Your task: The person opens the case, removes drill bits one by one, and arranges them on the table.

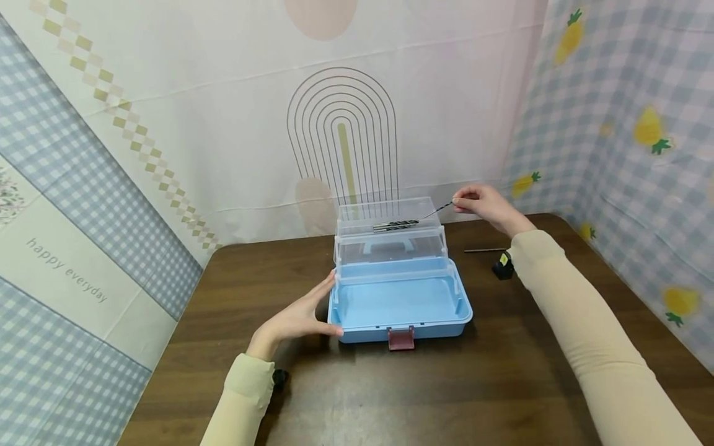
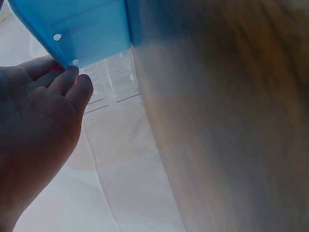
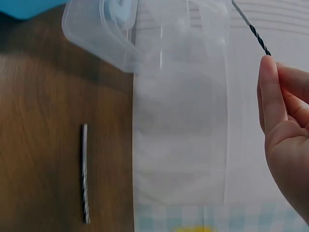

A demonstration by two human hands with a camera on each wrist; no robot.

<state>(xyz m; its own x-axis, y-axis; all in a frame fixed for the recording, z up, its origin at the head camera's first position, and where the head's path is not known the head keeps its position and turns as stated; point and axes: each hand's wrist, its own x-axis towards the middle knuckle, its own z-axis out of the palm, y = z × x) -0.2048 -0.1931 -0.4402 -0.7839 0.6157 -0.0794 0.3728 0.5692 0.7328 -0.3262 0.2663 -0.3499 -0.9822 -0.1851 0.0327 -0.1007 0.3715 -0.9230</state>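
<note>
In the right wrist view I note spiral flutes on the loose silver metal drill bit (image 3: 85,174) lying on the brown wooden table (image 1: 251,279); the head view renders it a plain rod. The right hand (image 1: 486,205) pinches a slender dark twist bit (image 3: 259,38) by its fluted end, over the upper clear plastic tray (image 1: 357,214). The left hand (image 1: 294,319), fingers extended, thumb spread, appears to touch the light-blue plastic toolbox (image 1: 362,336); its wrist view is dim. The tray holds several silver-and-black metal bits (image 1: 395,226).

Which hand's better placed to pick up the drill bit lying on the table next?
Likely the right hand, once it sets down the held bit: the loose bit lies on its side of the box. The left hand touches the opposite side.
</note>
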